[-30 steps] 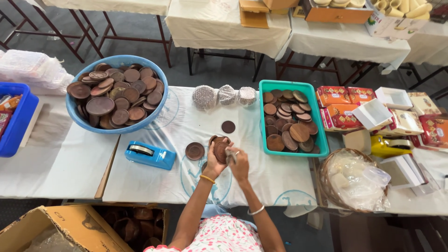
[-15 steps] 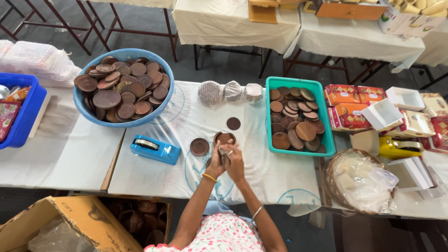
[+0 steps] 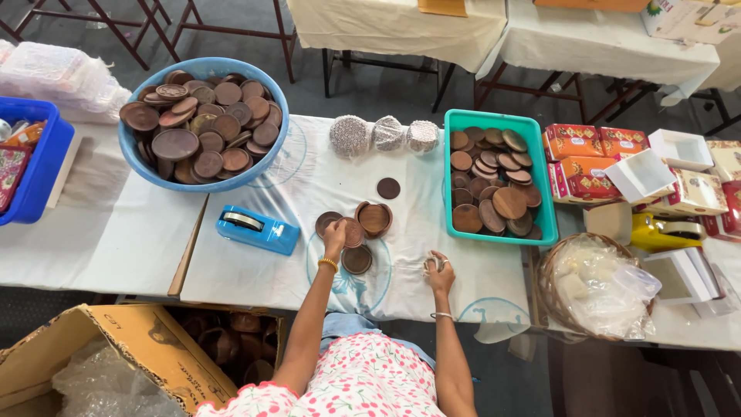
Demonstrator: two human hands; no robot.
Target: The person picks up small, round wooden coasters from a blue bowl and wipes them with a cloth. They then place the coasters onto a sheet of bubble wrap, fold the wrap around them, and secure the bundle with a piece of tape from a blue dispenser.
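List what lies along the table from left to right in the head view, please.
Blue crate → blue bowl of brown discs → blue tape dispenser → left hand → right hand → teal tray of discs → orange boxes → yellow tape dispenser.

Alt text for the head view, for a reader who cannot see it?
Seen from above, a person's left hand touches small brown clay dishes on a white-clothed table, while the right hand holds something small and pale. A blue bowl and green tray hold more dishes.
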